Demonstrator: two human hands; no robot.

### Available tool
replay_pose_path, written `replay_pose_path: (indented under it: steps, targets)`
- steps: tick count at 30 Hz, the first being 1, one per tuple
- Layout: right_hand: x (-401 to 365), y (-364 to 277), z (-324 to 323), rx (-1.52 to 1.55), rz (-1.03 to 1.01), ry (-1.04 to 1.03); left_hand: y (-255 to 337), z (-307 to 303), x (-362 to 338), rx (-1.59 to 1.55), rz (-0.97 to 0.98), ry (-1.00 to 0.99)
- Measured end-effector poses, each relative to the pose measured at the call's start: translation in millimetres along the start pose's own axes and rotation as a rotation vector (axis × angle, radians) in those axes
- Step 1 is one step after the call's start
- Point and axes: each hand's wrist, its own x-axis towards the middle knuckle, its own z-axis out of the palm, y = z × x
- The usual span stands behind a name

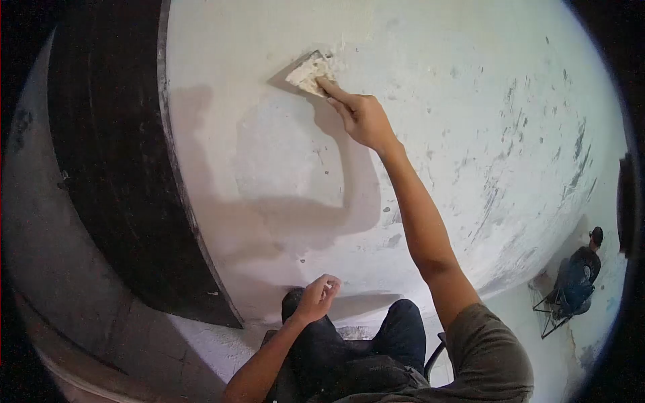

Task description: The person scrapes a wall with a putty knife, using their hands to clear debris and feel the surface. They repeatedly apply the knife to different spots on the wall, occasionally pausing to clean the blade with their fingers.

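Observation:
My right hand [363,119] is closed round the handle of a putty knife [310,72], high on the white wall [430,127]. Pale filler covers much of the blade, which is at the wall surface. Below it, my left hand [318,297] is held over my left knee, away from the wall tool. Its fingers are curled, with a whitish patch at them that is too small to make out. Grey scuffs and small dark pits mark the wall to the right of my right arm.
A dark panel [127,161] with a narrow edge stands at the left. Tiled floor shows at the lower left. At the far right another person [579,275] sits on a thin-legged chair [552,310] near the wall. My legs are at the bottom.

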Motion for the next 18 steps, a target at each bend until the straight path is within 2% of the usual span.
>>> replay_pose_path:
  steps: [2,3,4,6,8,11,12,14,16,18]
  targets:
    - [-2,-7,-4,-0.048,0.215,-0.083,8,-3,-2,0.0,-0.01,-0.004]
    - [1,-3,-1,0.024,0.151,0.073,13,-5,-1,0.014,-0.06,-0.046]
    - [0,1,1,0.025,0.149,0.072,15,-7,0,0.032,-0.107,-0.085]
    - [-5,-1,5,0.024,-0.097,0.01,12,-6,0,0.025,-0.074,-0.057]
    - [-6,-10,6,0.047,-0.095,0.0,8,-5,-1,0.012,-0.037,-0.037]
    - [-2,-8,2,-0.041,0.109,0.055,9,-6,0,0.019,-0.094,-0.082]
    - [-3,-10,5,-0.034,0.109,0.057,9,-5,0,0.0,-0.072,-0.071]
    - [-9,-14,12,-0.019,-0.088,-0.018,8,-5,-2,-0.015,-0.059,-0.062]
    - [-7,-10,11,-0.06,-0.059,-0.017,5,-3,-1,0.016,-0.037,-0.051]
    - [-3,-9,5,-0.043,0.159,0.034,7,-2,-2,0.01,-0.049,-0.047]
